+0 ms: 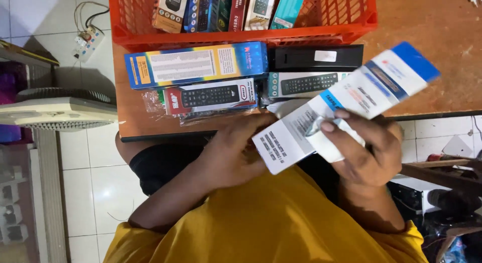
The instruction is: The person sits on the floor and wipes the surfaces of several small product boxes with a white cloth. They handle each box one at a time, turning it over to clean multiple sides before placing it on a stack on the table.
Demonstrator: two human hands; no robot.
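Long white-and-blue carton, held above the lap just short of the wooden table, long axis slanting from lower end at the left hand up toward the blue end (far right), right hand fingers closed over its lower half, left hand curled at its end.

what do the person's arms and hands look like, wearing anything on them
Both hands are bare: the left hand and right hand show no gloves, rings or watch. The forearms are uncovered too, with no sleeve reaching them. The only clothing in view is a yellow shirt across the body, ending short of the forearms. Fingernails are short and unpainted.
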